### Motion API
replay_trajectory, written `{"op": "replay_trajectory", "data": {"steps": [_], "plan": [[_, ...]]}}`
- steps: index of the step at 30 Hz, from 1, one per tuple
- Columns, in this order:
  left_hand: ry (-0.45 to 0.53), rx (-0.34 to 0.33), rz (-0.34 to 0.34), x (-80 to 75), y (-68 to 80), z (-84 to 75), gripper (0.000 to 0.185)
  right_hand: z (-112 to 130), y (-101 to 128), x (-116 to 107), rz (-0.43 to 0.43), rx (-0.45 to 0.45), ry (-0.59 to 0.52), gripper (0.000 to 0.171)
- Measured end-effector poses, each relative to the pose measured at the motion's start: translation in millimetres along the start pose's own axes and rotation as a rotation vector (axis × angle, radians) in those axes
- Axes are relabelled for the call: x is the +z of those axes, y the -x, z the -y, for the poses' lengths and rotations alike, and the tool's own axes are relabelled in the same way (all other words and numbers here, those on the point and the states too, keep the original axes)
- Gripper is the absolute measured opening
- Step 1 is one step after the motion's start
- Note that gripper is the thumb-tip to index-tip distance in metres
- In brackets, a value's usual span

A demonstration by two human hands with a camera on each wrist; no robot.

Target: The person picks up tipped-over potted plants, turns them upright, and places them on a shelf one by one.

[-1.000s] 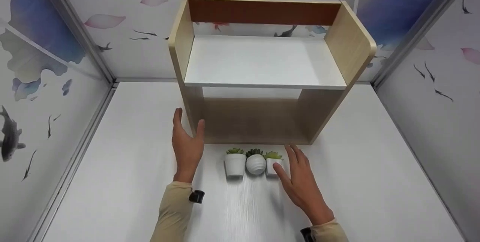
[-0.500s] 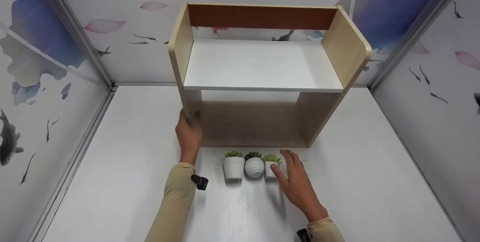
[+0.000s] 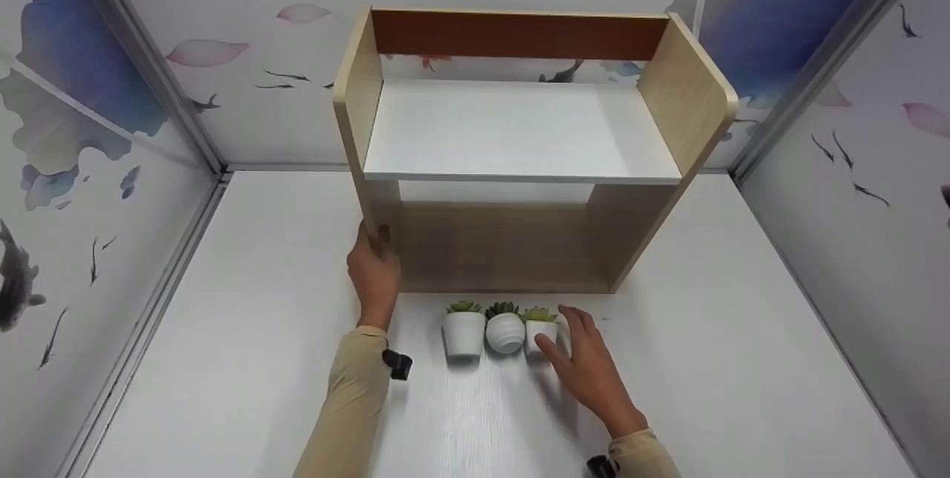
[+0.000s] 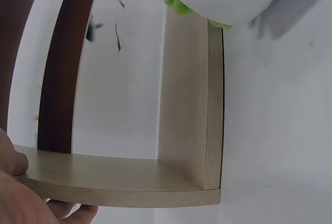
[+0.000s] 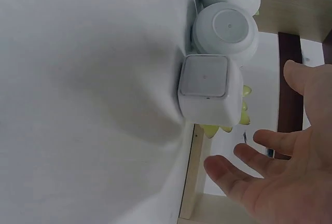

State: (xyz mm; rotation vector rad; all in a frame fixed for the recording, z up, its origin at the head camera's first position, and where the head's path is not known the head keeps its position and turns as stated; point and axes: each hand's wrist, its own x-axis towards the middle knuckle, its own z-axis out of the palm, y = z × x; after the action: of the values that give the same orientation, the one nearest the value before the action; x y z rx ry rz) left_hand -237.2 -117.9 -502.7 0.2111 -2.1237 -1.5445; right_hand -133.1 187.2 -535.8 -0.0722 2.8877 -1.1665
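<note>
Plainly, the shelf side (image 3: 353, 144) lies within the left grip (image 3: 374, 277).

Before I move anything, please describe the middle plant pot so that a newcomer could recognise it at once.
Find the wooden shelf unit on the table. Just in front of its lower edge, the middle pot lies between a tapered pot on the left and a square-based pot on the right. Only it is rounded and ridged, with a dark green succulent; both neighbours have lighter leaves.

a booth-like place: printed wall panels (image 3: 286, 125) between metal corner posts (image 3: 151, 62).
</note>
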Motion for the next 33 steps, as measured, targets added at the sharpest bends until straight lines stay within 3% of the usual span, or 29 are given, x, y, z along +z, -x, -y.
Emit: {"op": "replay_trajectory", "data": {"steps": [6, 11, 33], "plan": [[-0.03, -0.02, -0.003, -1.6, 0.7, -0.2, 0.046, -3.8, -0.5, 6.1, 0.029, 0.053, -0.054, 0.075], [-0.023, 0.001, -0.01, 0.8, 1.3, -0.5, 0.044, -7.1, -1.9, 10.5, 0.032, 0.083, -0.073, 0.076], [-0.032, 0.042, -0.053, 1.9, 0.3, -0.1, 0.038, -6.5, -11.7, 11.6, -0.022, 0.124, -0.127, 0.054]]}}
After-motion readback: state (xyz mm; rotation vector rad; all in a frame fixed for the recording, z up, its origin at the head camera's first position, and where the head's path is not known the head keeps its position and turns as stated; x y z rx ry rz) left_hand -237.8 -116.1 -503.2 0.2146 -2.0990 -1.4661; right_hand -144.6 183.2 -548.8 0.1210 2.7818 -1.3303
